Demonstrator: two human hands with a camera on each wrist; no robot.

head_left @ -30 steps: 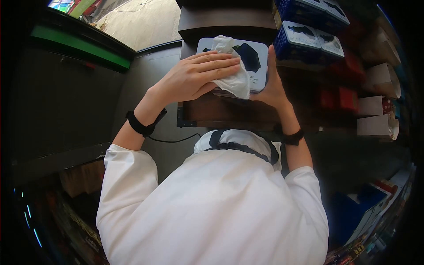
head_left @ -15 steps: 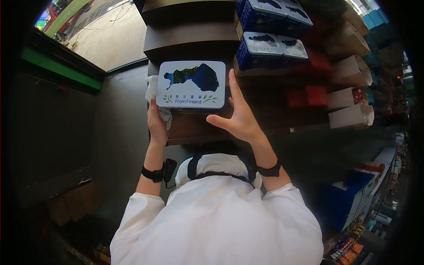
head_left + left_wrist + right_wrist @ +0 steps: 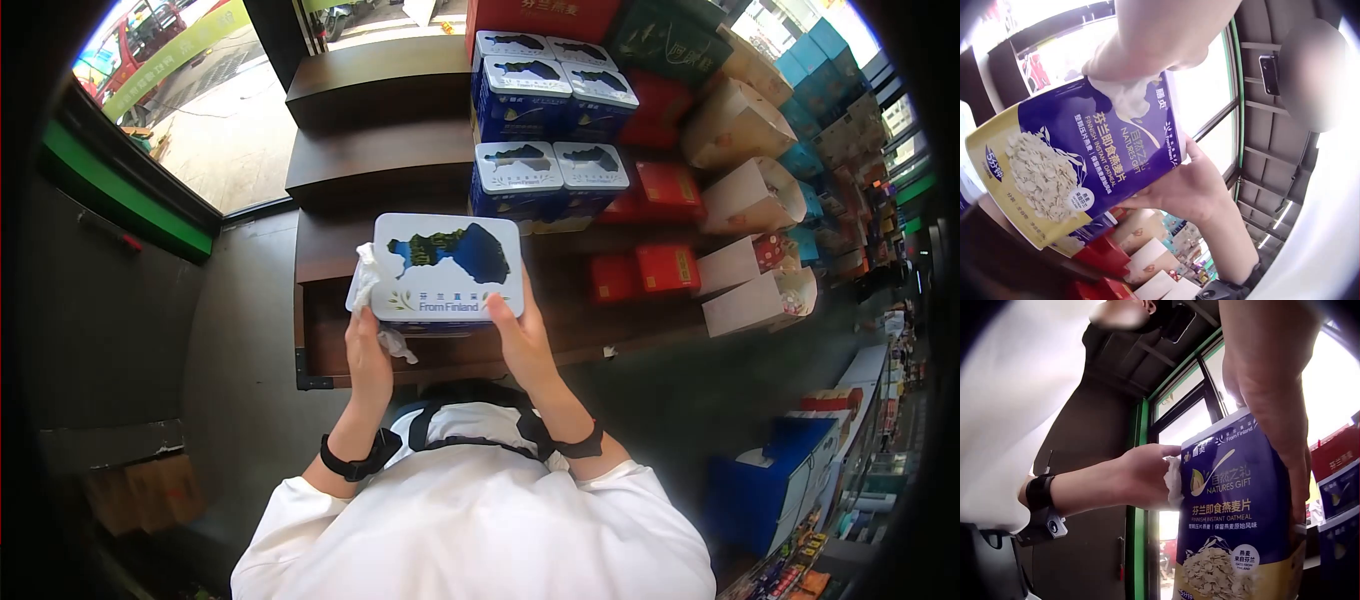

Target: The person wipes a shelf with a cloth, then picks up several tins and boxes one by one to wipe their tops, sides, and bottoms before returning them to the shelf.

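Both hands hold a blue-and-yellow oatmeal tin (image 3: 440, 262) with a white lid reading "From Finland". At its left side my left hand (image 3: 368, 362) holds a crumpled white tissue (image 3: 366, 278) against the wall. A loose end of tissue hangs below that hand. My right hand (image 3: 526, 345) grips the opposite side, its thumb lying on the lid's near right corner. The left wrist view has the printed oat-flake front of the tin (image 3: 1116, 156) facing it, with the right hand (image 3: 1188, 187) along one side.
Stepped dark wooden shelves (image 3: 390, 140) rise behind the tin. Several matching tins (image 3: 520, 165) stand stacked to the right. Red boxes (image 3: 668, 268) and white paper bags (image 3: 750, 200) line the shelves farther right. A glass doorway (image 3: 190, 110) is at the far left.
The left hand and tissue went from wiping the lid to the tin's left side. The right hand let go, spread open, then took hold again at the right. The head view has shifted.
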